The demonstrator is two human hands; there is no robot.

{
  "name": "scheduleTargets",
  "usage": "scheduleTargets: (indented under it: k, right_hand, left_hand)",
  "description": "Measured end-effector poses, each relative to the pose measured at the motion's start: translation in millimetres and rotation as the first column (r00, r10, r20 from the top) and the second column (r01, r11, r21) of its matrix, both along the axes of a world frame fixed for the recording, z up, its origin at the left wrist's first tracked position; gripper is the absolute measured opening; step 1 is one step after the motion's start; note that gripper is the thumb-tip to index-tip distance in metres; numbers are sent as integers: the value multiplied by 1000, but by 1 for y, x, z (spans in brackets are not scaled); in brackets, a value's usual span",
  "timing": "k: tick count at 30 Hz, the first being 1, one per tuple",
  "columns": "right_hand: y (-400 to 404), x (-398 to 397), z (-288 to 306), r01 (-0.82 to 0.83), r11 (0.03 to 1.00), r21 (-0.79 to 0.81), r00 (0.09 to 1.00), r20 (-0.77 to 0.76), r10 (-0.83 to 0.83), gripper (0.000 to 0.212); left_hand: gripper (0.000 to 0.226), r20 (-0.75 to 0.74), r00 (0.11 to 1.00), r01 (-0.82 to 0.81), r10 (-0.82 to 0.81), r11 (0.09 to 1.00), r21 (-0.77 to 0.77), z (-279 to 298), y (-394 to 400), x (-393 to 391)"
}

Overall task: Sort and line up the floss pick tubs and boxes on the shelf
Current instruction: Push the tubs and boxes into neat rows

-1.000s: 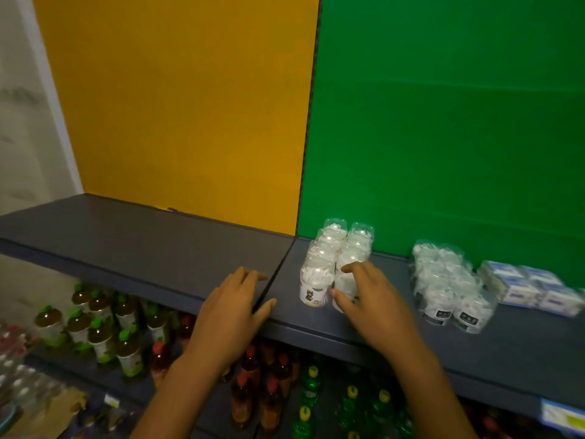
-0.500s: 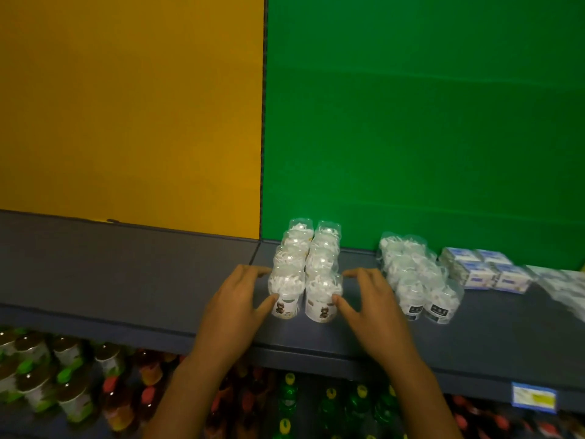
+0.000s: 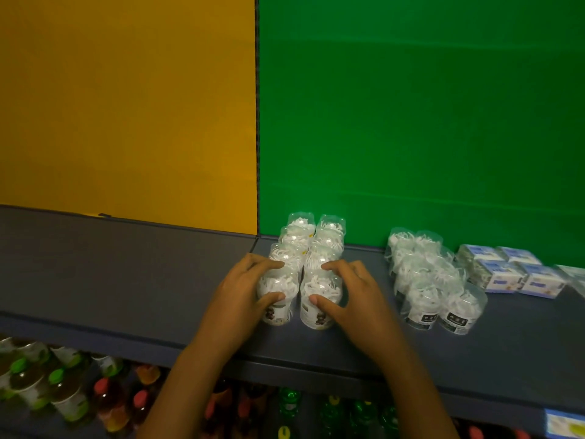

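Two rows of clear floss pick tubs [image 3: 311, 239] run front to back on the dark shelf [image 3: 126, 280], near the seam between the yellow and green panels. My left hand [image 3: 243, 293] grips the front left tub [image 3: 280, 289], thumb across its label. My right hand [image 3: 351, 296] grips the front right tub [image 3: 319, 296] the same way. A second cluster of tubs [image 3: 433, 280] with black labels stands further right. Several white-and-blue floss boxes [image 3: 509, 274] lie beyond it.
Yellow panel [image 3: 126, 106] and green panel [image 3: 411, 106] back the shelf. Below the shelf edge stand drink bottles with green caps [image 3: 38, 384], red caps [image 3: 123, 403] and green bottles [image 3: 335, 413]. A price tag [image 3: 563, 423] hangs at the lower right edge.
My left hand moved from the shelf edge onto the front left tub. Both hands now clasp the two front tubs. The view shifted left and nearer.
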State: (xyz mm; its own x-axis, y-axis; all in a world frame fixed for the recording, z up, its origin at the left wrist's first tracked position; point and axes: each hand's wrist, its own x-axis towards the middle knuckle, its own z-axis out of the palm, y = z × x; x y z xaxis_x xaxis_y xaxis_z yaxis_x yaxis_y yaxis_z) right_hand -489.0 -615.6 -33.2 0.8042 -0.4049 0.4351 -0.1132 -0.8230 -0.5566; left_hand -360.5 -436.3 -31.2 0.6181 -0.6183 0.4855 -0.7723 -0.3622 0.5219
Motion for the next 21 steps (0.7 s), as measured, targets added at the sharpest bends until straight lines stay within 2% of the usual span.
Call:
scheduleTargets:
  k: [10, 16, 21]
  right_hand:
    - [-2, 0, 5, -32, 999, -2, 999, -36, 32, 47]
    - [-15, 17, 19, 67, 998, 21, 997, 42, -68, 35]
    - [-31, 49, 31, 74, 996, 39, 995, -65, -72, 29]
  left_hand:
    - [49, -34, 996, 84, -86, 994, -70, -2, 2, 10]
    - [24, -64, 995, 59, -75, 974, -218, 12, -8, 43]
    - [32, -121, 985, 104, -120, 986, -129, 18, -31, 74]
